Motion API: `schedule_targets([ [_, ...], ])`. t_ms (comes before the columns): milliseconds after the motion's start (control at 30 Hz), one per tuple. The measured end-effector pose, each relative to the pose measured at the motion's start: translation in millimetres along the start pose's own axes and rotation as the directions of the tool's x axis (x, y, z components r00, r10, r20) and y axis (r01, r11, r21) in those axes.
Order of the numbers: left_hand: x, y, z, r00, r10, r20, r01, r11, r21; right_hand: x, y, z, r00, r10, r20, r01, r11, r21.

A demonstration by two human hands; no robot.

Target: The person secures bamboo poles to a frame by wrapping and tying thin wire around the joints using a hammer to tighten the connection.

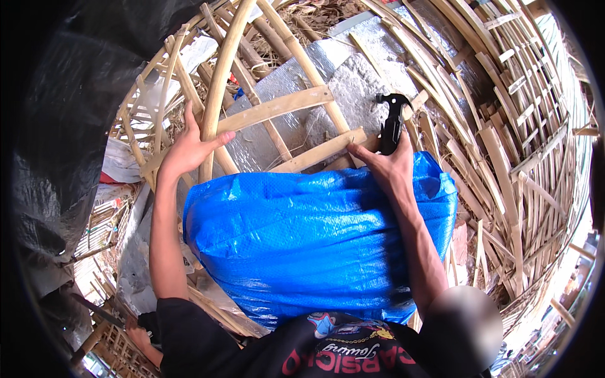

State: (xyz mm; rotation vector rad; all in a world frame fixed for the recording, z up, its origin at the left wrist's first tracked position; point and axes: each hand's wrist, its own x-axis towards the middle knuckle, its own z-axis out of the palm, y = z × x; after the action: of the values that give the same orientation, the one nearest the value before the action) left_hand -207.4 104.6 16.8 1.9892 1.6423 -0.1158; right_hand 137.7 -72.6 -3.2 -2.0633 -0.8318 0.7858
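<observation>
My left hand (191, 148) is at a curved bamboo pole (220, 75), its thumb lying across the front and its index finger pointing up along the left side; its other fingers are mostly hidden. In my right hand (394, 165) is a black hammer (392, 123) with a claw head, standing upright. That hand's thumb touches the right end of a flat bamboo slat (321, 151). Another slat (277, 108) crosses the frame farther away, with nail-like dots near its right end. A blue plastic tarp (315, 233) covers the bulk between my forearms.
Woven bamboo strips (529, 126) curve along the right side. A grey rough block (356, 82) and silvery foil-like sheeting (283, 82) lie beyond the frame. Black plastic sheeting (69, 126) hangs at left. Another person's hand (142, 340) shows at the lower left.
</observation>
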Motion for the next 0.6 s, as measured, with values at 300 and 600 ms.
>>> schedule_targets([
  [300,-10,53,19,0.920,0.382,-0.084,-0.383,0.924,-0.002,-3,-3,8,0.999,0.003,-0.037,-0.005,0.998,-0.061],
  [600,28,138,82,0.584,0.795,0.162,-0.810,0.561,0.168,-1,-11,6,0.998,0.067,-0.011,-0.067,0.995,-0.077],
])
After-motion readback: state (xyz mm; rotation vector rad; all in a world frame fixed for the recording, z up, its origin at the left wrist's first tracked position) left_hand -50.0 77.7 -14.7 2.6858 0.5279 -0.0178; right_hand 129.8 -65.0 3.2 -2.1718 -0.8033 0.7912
